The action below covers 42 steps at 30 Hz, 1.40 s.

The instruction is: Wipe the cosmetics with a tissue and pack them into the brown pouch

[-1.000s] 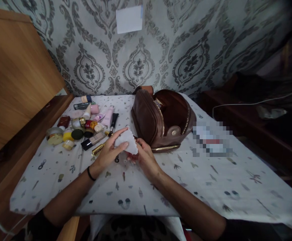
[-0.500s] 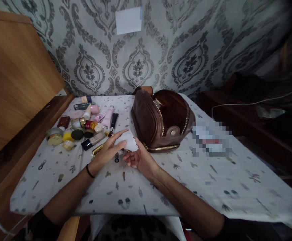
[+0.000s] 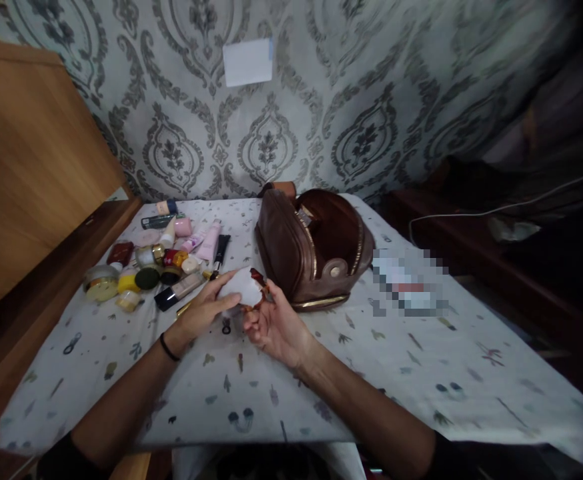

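Observation:
My left hand is closed on a white tissue-like sheet, with the thumb lying across its near side. Against the sheet's right edge, the fingers of my right hand pinch a glossy amber-brown piece with a tortoiseshell look. The sheet and fingers cover much of this piece, so its kind is unclear. Just behind my hands stands a brown leather bag, unzipped and gaping. Left of my hands lies a bottle with a black cap.
Several jars, tubes and bottles crowd the table's left side, among them a pink tube and a round gold-rimmed jar. A blurred-out flat item lies right of the bag. A wooden panel rises at left.
The amber-brown piece now shows at the white sheet's right edge, between my hands. My left fingers have curled more around the sheet. The camera view has shifted slightly.

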{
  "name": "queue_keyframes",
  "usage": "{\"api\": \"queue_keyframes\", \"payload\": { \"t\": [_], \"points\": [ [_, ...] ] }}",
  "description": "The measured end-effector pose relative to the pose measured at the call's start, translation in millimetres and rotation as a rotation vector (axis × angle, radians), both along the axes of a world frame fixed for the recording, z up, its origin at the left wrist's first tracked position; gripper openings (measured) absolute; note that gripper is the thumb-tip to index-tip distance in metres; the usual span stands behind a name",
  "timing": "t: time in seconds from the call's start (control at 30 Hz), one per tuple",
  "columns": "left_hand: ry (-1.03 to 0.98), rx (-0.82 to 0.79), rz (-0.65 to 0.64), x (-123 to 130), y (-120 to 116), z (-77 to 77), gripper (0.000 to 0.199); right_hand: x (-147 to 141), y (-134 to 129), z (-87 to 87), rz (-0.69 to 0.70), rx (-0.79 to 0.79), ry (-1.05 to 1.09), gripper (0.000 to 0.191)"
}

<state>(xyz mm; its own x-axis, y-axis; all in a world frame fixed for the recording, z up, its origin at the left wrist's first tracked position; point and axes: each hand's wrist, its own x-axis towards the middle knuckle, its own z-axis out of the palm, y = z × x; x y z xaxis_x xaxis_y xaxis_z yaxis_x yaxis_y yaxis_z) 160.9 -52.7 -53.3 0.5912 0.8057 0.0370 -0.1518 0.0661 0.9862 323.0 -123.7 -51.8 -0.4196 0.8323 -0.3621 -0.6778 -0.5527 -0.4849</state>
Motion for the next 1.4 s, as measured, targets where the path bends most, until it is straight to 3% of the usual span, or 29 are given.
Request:
{"api": "queue_keyframes", "payload": {
  "t": [0.13,0.33,0.47,0.57,0.7,0.8,0.9,1.0,1.1,1.23,1.4],
  "points": [
    [-0.148,-0.115,0.113,0.1,0.7,-1.4,0.046,-3.3,-4.4,7.9,-0.033,0.123,-0.071,0.057],
    [-0.275,-0.291,0.264,-0.8,-3.9,-2.8,0.037,-3.3,-18.3,21.4,-0.238,0.334,-0.240,0.052],
    [-0.295,-0.405,0.362,3.3,-9.9,3.4,0.037,22.2,-36.4,54.2,-0.257,0.503,-0.375,0.051],
    [-0.227,-0.418,0.379,8.1,-11.9,10.0,0.041,58.6,-39.6,89.5,-0.401,0.618,-0.607,0.041],
    [-0.166,-0.416,0.376,10.8,-9.6,13.4,0.034,115.3,-4.5,125.8,-0.715,0.772,-0.903,0.045],
    [-0.141,-0.456,0.399,10.8,-6.9,12.1,0.028,148.5,40.8,137.5,-0.756,0.822,-1.377,0.048],
    [-0.129,-0.514,0.475,11.2,-6.3,11.9,0.027,161.6,82.6,137.6,-0.461,0.928,-1.762,0.044],
    [-0.138,-0.565,0.450,11.0,-6.3,13.1,0.023,157.2,114.0,129.7,-0.017,0.989,-1.917,0.020],
    [-0.124,-0.603,0.447,7.5,-2.6,9.5,0.021,148.1,136.0,118.5,0.104,0.924,-1.975,0.019],
    [-0.117,-0.628,0.476,-1.5,7.1,-6.9,0.027,143.5,155.2,105.4,0.212,0.853,-2.072,0.025],
    [-0.134,-0.626,0.401,-7.7,12.8,-20.7,0.027,145.0,169.9,93.2,0.404,0.911,-2.223,0.025]
  ]
}}
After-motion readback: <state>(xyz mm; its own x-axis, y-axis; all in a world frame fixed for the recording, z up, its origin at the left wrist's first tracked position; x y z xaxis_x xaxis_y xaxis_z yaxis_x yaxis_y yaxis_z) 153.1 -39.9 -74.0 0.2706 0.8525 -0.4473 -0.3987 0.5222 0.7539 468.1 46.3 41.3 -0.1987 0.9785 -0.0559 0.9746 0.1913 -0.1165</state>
